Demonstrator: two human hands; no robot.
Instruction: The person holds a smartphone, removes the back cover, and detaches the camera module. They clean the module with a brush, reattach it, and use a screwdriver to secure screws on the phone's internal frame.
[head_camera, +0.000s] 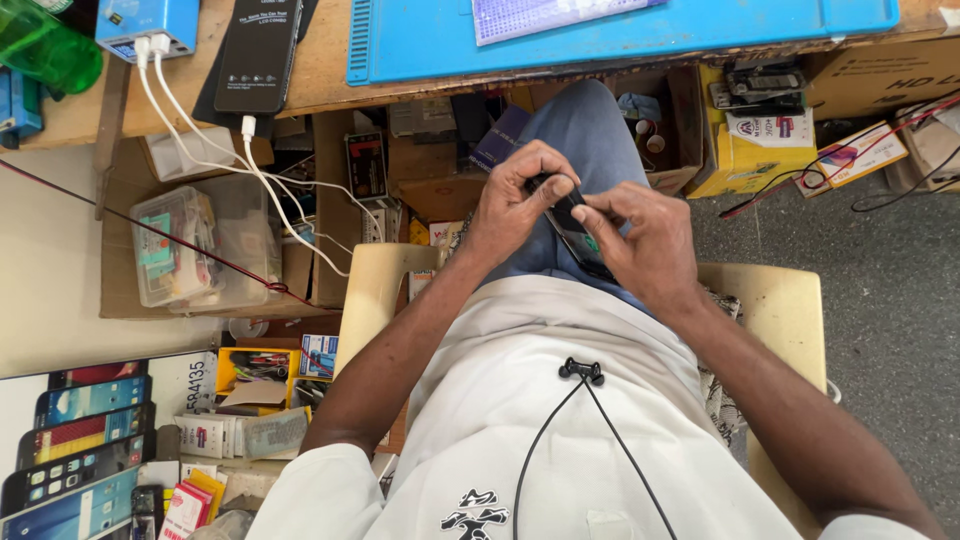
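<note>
Head view: we are looking down at our lap, where we are holding a dark smartphone (573, 232) above our blue-jeaned knee (585, 135). Our left hand (520, 200) is gripping its upper end, fingers curled over the top. Our right hand (645, 240) is cradling the lower part, the thumb pressing on the phone's face. A blue work mat (420, 45) is lying on the wooden bench (325, 70) ahead.
</note>
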